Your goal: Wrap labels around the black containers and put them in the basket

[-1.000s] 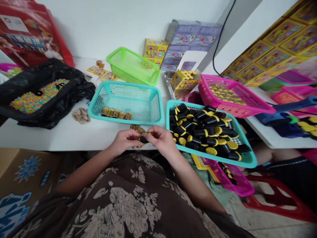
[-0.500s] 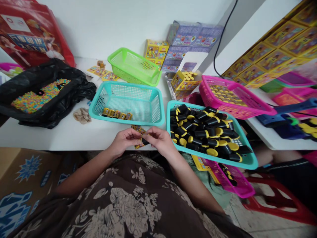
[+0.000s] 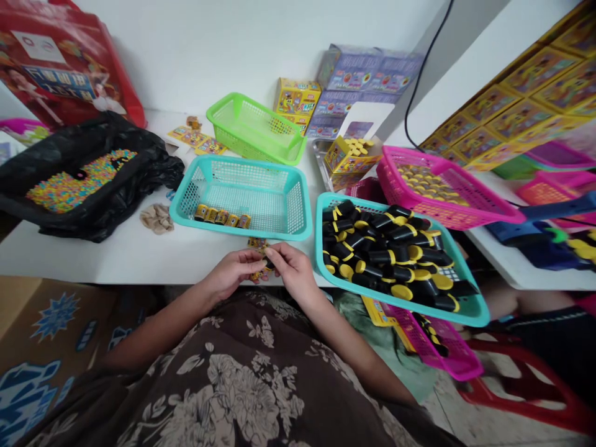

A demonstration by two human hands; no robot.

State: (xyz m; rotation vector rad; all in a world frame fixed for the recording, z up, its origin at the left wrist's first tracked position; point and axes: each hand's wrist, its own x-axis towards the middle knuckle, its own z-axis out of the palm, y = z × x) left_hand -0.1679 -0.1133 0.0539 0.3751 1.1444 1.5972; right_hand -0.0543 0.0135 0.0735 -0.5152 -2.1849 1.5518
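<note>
At the table's front edge my left hand and my right hand meet, fingers closed in a pinch around a small black tube. A yellow, printed label wraps against it, mostly hidden by my fingers. More printed labels lie on the table just beyond my fingertips. Behind them stands a turquoise basket with several labelled tubes lying in a row along its near left side. To the right, another turquoise basket is heaped with black tubes with yellow caps.
A black plastic bag of colourful pellets sits left, near a crumpled cloth. Farther back are a green basket, a yellow box and purple boxes. A pink basket of capped tubes stands right. Another person's leg shows at right.
My hands stay together at the table edge, and my fingers have shifted around the tube, with the right hand turned more upright. The whole view has shifted slightly down and right.
</note>
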